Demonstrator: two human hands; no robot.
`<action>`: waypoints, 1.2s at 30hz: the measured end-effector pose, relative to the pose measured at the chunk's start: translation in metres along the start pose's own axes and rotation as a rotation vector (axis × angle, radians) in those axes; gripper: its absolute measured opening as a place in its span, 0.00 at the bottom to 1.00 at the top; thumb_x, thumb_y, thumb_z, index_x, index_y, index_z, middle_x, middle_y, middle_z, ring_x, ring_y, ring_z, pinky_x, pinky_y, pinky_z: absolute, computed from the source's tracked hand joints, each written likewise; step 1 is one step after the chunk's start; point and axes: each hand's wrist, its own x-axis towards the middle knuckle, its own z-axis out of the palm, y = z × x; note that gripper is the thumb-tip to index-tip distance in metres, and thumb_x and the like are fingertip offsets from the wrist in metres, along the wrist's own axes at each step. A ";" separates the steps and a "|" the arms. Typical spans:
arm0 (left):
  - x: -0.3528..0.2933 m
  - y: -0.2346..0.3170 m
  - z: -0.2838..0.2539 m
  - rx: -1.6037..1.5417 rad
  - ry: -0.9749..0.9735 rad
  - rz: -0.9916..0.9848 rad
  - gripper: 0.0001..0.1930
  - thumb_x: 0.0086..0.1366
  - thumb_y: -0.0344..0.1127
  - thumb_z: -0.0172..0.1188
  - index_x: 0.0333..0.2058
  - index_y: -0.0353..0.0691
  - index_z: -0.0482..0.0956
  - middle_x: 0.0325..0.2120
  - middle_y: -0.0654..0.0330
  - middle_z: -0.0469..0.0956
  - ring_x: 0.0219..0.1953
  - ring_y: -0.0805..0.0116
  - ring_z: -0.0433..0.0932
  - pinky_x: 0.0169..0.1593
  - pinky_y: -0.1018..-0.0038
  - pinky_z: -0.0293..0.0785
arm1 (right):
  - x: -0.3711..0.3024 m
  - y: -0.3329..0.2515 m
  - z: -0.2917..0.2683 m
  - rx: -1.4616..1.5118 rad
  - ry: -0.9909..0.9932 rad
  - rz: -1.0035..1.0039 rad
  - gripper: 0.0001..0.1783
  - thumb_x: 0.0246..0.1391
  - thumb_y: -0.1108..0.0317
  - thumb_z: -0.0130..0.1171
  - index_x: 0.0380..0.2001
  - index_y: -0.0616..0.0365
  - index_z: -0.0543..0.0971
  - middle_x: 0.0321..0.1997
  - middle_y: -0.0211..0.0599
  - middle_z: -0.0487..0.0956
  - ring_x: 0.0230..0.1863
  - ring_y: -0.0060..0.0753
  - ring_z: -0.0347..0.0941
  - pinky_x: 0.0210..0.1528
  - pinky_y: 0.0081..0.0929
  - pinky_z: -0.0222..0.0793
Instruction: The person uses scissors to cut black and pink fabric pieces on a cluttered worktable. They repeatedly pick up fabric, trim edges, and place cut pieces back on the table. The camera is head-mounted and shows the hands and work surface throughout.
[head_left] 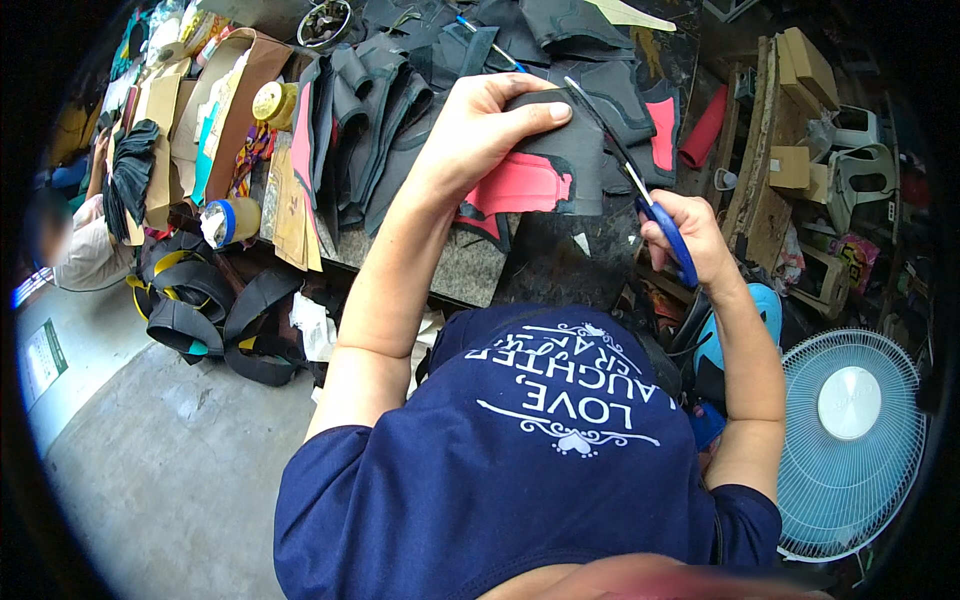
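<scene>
My left hand pinches the upper edge of a dark grey fabric piece, thumb on top. A pink patch with a dark border shows on that piece. In my right hand are scissors with blue handles, my fingers closed round the loops. Their blades point up and left along the right side of the fabric piece, near its top corner. Whether the blades have fabric between them is hard to make out. Small white scraps lie on the dark table below.
Dark fabric pieces are heaped on the table. A blue pen and yellow-lidded jar lie around them; another jar stands left. A fan is at lower right, boxes beyond. A person sits at far left.
</scene>
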 end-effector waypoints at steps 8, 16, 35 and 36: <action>-0.005 0.002 0.002 -0.019 -0.031 -0.047 0.11 0.57 0.30 0.63 0.38 0.30 0.80 0.30 0.60 0.81 0.30 0.79 0.77 0.37 0.82 0.75 | -0.002 0.004 -0.001 0.121 -0.078 -0.017 0.18 0.52 0.55 0.62 0.26 0.58 0.71 0.18 0.24 0.69 0.21 0.17 0.69 0.26 0.17 0.65; -0.013 -0.001 -0.003 0.025 -0.039 -0.064 0.11 0.58 0.30 0.63 0.38 0.29 0.80 0.30 0.60 0.81 0.30 0.78 0.78 0.38 0.82 0.75 | -0.007 0.010 0.003 -0.045 0.018 0.049 0.12 0.49 0.68 0.62 0.21 0.59 0.70 0.13 0.23 0.67 0.14 0.15 0.65 0.18 0.18 0.60; -0.086 0.057 -0.053 0.804 0.495 0.435 0.07 0.56 0.31 0.65 0.31 0.34 0.81 0.28 0.58 0.81 0.29 0.71 0.79 0.37 0.76 0.75 | -0.014 0.037 0.037 0.248 0.108 -0.061 0.25 0.58 0.44 0.54 0.34 0.59 0.71 0.20 0.29 0.74 0.22 0.17 0.70 0.27 0.14 0.62; -0.082 0.064 -0.075 0.614 0.605 0.439 0.08 0.57 0.32 0.65 0.33 0.34 0.81 0.28 0.60 0.81 0.31 0.72 0.79 0.38 0.76 0.75 | -0.014 0.039 0.033 0.253 0.161 -0.069 0.25 0.58 0.44 0.54 0.34 0.59 0.71 0.20 0.29 0.74 0.22 0.17 0.70 0.27 0.14 0.62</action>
